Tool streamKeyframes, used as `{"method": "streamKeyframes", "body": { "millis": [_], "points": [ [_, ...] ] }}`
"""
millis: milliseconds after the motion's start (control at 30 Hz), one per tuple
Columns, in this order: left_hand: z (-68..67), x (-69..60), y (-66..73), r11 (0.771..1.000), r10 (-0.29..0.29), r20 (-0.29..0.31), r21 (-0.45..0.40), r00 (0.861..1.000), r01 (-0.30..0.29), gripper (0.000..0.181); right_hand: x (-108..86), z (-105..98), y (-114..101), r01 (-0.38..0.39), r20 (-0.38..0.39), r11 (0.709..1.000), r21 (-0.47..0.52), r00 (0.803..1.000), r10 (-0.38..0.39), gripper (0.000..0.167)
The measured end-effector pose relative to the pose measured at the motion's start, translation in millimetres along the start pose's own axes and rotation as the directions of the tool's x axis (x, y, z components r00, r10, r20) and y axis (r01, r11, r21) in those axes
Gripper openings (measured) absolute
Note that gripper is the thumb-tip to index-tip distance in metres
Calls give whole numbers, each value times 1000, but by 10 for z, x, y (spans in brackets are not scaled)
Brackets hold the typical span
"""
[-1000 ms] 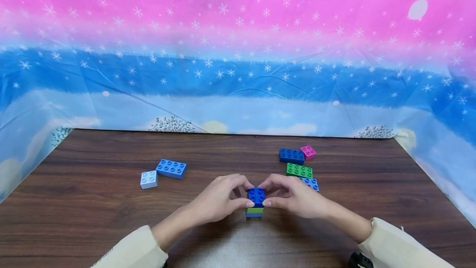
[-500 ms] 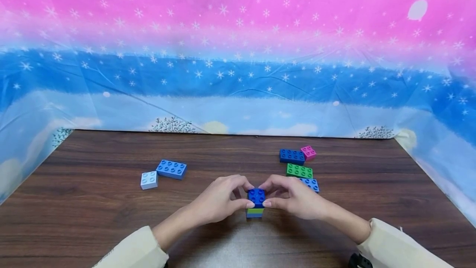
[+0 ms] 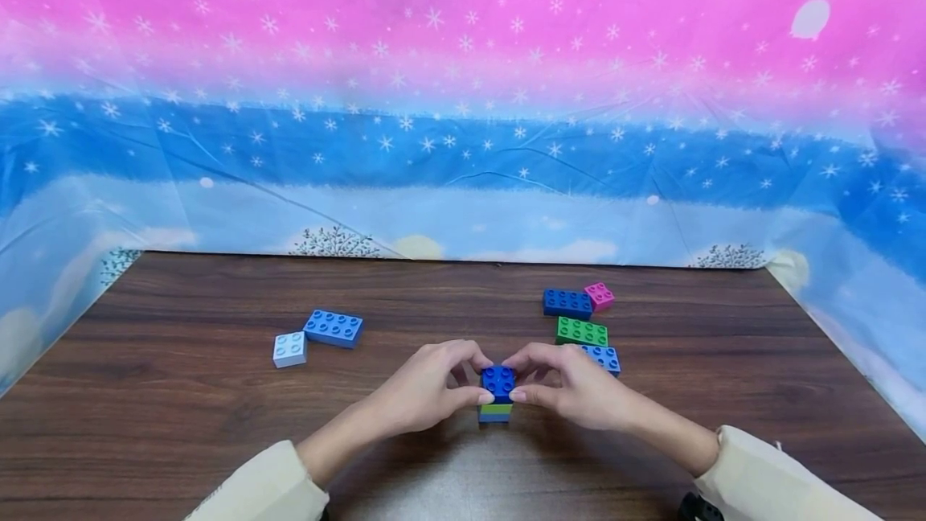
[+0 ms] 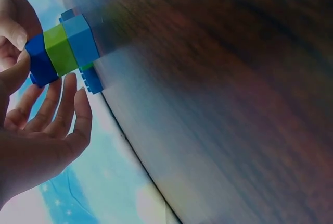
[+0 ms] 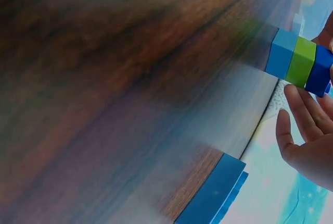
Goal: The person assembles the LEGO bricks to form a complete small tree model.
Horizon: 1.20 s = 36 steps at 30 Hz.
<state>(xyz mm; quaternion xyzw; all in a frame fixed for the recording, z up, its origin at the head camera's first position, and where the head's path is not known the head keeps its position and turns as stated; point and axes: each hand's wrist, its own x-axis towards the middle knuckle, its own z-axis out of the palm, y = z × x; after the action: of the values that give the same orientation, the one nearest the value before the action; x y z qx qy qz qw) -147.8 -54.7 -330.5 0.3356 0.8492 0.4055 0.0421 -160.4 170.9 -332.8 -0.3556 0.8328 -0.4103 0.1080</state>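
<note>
A small stack stands upright on the table in front of me. Its top is a square dark blue brick, above a lime green brick and a lighter blue brick at the bottom. My left hand pinches the dark blue brick from the left, thumb in front and index finger behind. From the other side my right hand pinches the same brick in a like way. Both wrist views show the remaining fingers spread beside the stack. The three layers look flush, with no gap visible between them.
Right of the stack lie a blue brick, partly hidden by my right hand, a green brick, a navy brick and a pink brick. At left, a pale blue brick touches a long blue brick. A printed cloth hangs behind.
</note>
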Motion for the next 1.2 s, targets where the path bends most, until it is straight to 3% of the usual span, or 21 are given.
{"method": "streamKeyframes", "body": {
  "millis": [767,1200],
  "points": [
    [-6,6,-6,1000,2,8,-7,1000,-2,20,32,-23,-45,-59,18,998,-9,998,60,22],
    [5,-21,-19,1000,-23,10,-8,1000,23,20,6,-19,23,-36,40,999,34,999,35,26]
  ]
}}
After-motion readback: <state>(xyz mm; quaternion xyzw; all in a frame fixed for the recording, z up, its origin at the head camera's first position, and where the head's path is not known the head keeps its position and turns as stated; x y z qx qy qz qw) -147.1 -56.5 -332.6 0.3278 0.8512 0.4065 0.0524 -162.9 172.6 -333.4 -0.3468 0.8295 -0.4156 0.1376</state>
